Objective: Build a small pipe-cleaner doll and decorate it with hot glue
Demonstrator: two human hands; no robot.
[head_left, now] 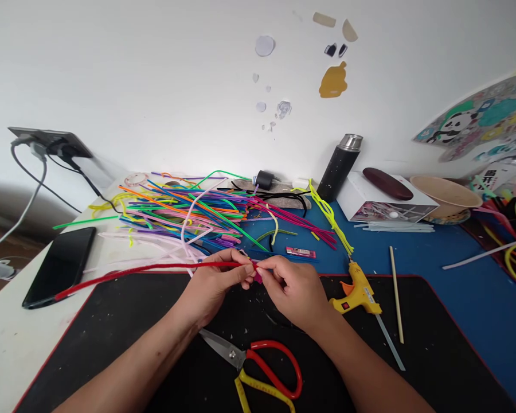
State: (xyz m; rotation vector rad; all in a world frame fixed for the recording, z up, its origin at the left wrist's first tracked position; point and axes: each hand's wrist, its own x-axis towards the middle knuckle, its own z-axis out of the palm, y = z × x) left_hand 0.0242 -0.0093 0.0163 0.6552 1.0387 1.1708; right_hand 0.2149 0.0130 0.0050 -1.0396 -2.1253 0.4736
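My left hand is closed, thumb and fingers pinching a long red pipe cleaner near its right end. The rest of that pipe cleaner stretches left, out over a black phone. At the pinch, a small magenta piece shows between my two hands; its shape is mostly hidden. My right hand is closed too, its thumb and forefinger pinching the red pipe cleaner beside the left fingertips. Below the hands, scissors with one red and one yellow handle lie on the black mat.
Behind my hands spreads a pile of colourful pipe cleaners. A yellow glue gun and a wooden stick lie at right. Further back stand a black thermos, a white box and a bowl. The phone rests at left.
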